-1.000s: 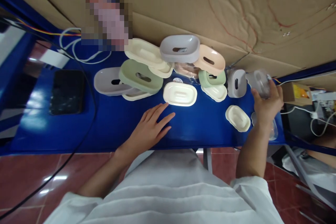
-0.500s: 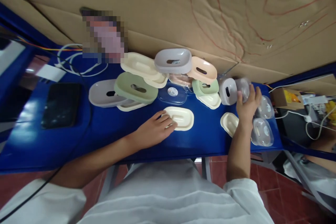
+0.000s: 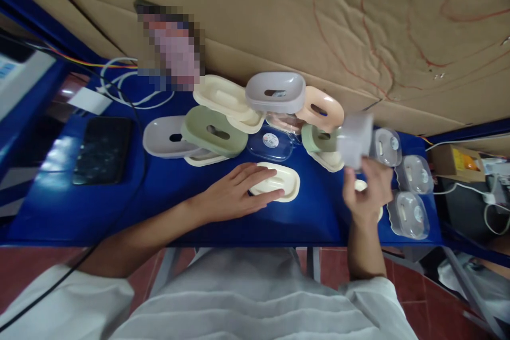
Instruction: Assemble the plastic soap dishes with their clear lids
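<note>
My left hand [image 3: 239, 191] lies flat, fingers spread, on the near edge of a cream soap-dish tray [image 3: 281, 179] on the blue table [image 3: 175, 207]. My right hand [image 3: 368, 191] is raised above the table and grips a grey soap-dish piece [image 3: 354, 139], blurred by motion. A second cream tray [image 3: 360, 186] is mostly hidden behind that hand. Three clear plastic lids [image 3: 410, 175] lie in a row to the right of my right hand.
At the back of the table lies a heap of soap-dish parts: grey [image 3: 274, 93], green [image 3: 215, 130], peach [image 3: 321, 109] and cream [image 3: 223, 96]. A clear lid with a sticker [image 3: 271, 142] sits behind the cream tray. A black keypad [image 3: 101, 149] and white cables [image 3: 119, 82] lie left. Cardboard [image 3: 319, 21] stands behind.
My right hand has set a clear lid down at the right and lifted the grey piece off the table. My left hand slid further onto the cream tray.
</note>
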A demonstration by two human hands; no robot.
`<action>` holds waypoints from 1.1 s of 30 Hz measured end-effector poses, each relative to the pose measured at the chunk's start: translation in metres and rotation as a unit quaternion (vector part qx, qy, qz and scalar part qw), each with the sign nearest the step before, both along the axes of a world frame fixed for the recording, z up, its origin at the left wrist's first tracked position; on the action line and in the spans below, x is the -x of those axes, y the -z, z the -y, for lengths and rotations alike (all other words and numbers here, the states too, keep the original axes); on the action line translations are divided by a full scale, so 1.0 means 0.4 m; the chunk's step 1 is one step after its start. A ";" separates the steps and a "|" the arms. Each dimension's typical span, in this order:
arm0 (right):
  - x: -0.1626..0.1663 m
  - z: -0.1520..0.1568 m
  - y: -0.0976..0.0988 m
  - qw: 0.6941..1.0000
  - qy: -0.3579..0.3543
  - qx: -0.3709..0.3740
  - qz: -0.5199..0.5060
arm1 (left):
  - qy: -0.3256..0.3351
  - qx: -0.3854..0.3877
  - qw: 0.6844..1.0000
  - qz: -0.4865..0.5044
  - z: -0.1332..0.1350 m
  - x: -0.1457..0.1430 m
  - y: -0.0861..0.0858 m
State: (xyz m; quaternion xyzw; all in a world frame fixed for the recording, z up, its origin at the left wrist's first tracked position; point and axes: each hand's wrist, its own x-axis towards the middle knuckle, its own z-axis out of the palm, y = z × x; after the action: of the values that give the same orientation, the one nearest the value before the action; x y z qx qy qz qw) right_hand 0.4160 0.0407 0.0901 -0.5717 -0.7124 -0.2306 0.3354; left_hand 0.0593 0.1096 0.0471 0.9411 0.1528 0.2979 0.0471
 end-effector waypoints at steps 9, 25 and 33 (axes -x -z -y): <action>0.203 0.030 0.023 0.945 -0.247 0.196 0.090 | 0.002 -0.033 0.999 -0.018 -0.008 0.016 -0.008; 0.175 -0.019 0.074 0.923 -0.306 0.228 0.043 | 0.030 -0.015 0.991 -0.126 -0.019 0.003 -0.003; 0.091 -0.051 0.083 0.964 -0.060 0.243 -0.086 | 0.044 0.012 0.992 -0.114 -0.017 0.009 -0.003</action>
State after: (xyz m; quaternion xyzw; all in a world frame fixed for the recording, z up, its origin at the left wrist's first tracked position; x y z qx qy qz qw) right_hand 0.3798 0.0612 0.0569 -0.6096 -0.7487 0.0205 0.2596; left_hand 0.0558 0.1163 0.0481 0.9740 0.1195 0.1846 0.0538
